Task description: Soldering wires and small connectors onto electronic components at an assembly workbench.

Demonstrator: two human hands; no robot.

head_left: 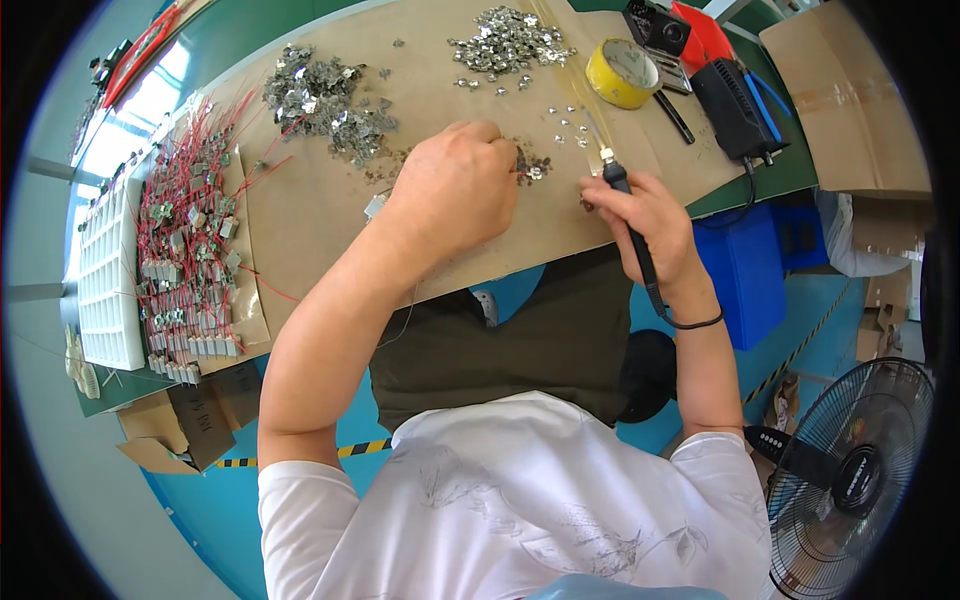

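My right hand is closed round the dark handle of a soldering iron, whose metal end points up and away over the brown sheet. Some small dark bit shows by its fingertips. Low over the sheet, my left hand is curled shut with its fingertips turned away, so what it pinches is hidden. Just past those fingertips is a little heap of small dark and shiny pieces, with a bit of red beside it. A small pale block shows at the left wrist's edge.
Small metal pieces are piled at the far left and far middle. Red-wired small blocks crowd the left beside a white tray. A yellow tape roll and black soldering station stand right; a fan is lower right.
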